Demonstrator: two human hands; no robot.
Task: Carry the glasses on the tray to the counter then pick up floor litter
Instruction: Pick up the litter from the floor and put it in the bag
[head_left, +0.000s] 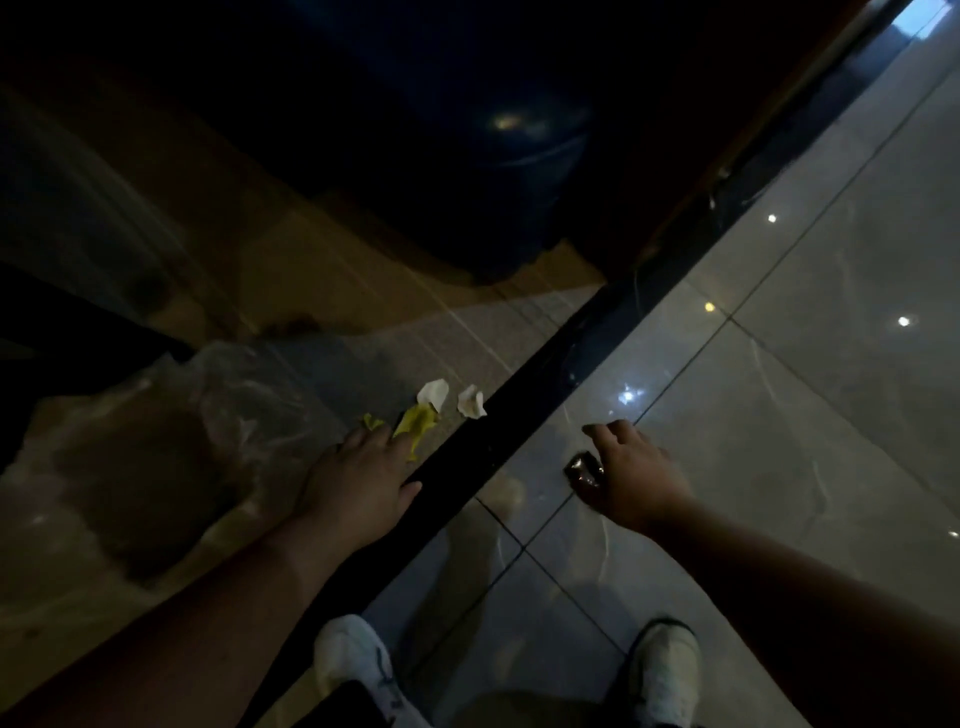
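Dim view down at a tiled floor; the litter-picking step looks under way. At far left lies a crumpled clear plastic bag (171, 415). The left hand (358, 488), fingers spread and empty, touches a yellow scrap (415, 423) whose long axis runs diagonally up-right toward two white scraps (452, 397). Across a dark floor strip (519, 415), the right hand (631, 475) curls around a dark shiny wrapper (584, 467). Next, likely pinching the yellow scrap.
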